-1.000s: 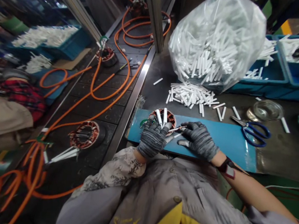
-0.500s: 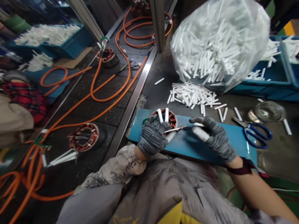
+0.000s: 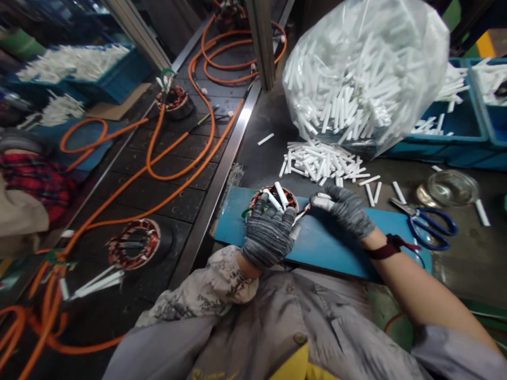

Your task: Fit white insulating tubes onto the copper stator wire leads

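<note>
A stator with copper windings [image 3: 292,198] sits at the left end of a blue board [image 3: 320,244]. My left hand [image 3: 269,233], in a grey knit glove, lies over its near side, thumb and fingers closed on a white-sleeved lead wire. Two white sleeves [image 3: 280,194] stick up by its fingers. The wire's reddish tip [image 3: 306,208] points right, towards my right hand [image 3: 343,210]. That hand, also gloved, pinches a short white sleeve [image 3: 323,195] close to the tip. Whether sleeve and wire touch is unclear.
Loose white sleeves [image 3: 323,162] are heaped behind the board, below a clear bag [image 3: 363,75] full of them. Blue-handled scissors [image 3: 432,224] and a glass bowl [image 3: 453,188] lie right. Another stator [image 3: 134,244] and orange cables [image 3: 148,162] occupy the conveyor. A co-worker's sleeve [image 3: 34,184] shows left.
My right hand has moved left with the sleeve, up to the wire's tip. The left hand still holds the wire, and the standing sleeves have tilted. The view has shifted slightly.
</note>
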`<state>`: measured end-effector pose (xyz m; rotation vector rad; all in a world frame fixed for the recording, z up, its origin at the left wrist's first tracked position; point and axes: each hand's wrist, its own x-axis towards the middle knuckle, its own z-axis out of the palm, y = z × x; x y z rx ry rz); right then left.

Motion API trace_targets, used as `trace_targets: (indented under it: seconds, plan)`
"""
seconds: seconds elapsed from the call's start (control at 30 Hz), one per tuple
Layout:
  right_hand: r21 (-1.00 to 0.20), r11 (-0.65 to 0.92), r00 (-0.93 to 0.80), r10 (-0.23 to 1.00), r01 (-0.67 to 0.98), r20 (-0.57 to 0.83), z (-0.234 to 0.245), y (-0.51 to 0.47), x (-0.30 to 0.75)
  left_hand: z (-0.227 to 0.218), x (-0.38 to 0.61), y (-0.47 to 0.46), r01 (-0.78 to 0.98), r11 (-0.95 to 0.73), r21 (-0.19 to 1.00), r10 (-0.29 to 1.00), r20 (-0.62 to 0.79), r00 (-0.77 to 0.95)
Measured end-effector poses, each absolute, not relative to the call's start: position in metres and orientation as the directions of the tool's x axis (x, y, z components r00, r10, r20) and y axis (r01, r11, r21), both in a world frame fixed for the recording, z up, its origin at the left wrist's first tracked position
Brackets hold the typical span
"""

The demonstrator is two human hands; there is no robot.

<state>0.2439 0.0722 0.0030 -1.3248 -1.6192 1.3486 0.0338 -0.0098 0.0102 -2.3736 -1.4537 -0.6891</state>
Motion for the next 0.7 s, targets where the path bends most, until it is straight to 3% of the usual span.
trace_targets:
  seconds: [0.13,0.23,0.37,0.5,0.7]
  plan:
    - [-0.941,0.202,-0.431,0.9,0.271,0.069,0.016,0.092,0.241,0.01,0.019,-0.006,0.878,-0.463,0.121,0.807,0.467,0.361]
    - [-0.926,0.259,-0.516,0.853,0.275,0.086,0.023,0.091,0.245,0.009,0.013,-0.005,0.883,-0.429,0.19,0.845,0.429,0.319]
    - [-0.941,0.179,-0.467,0.884,0.288,0.025,0.022,0.092,0.246,0.007,0.017,0.002,0.899,-0.418,0.127,0.824,0.47,0.317]
    - [-0.949,0.033,-0.51,0.849,0.313,-0.139,0.017,0.101,0.248,0.012,0.026,0.008,0.914,-0.402,0.046,0.84,0.416,0.348]
    - [-0.946,-0.06,-0.508,0.831,0.319,-0.225,0.012,0.105,0.255,0.02,0.032,0.007,0.927,-0.363,0.097,0.898,0.301,0.32]
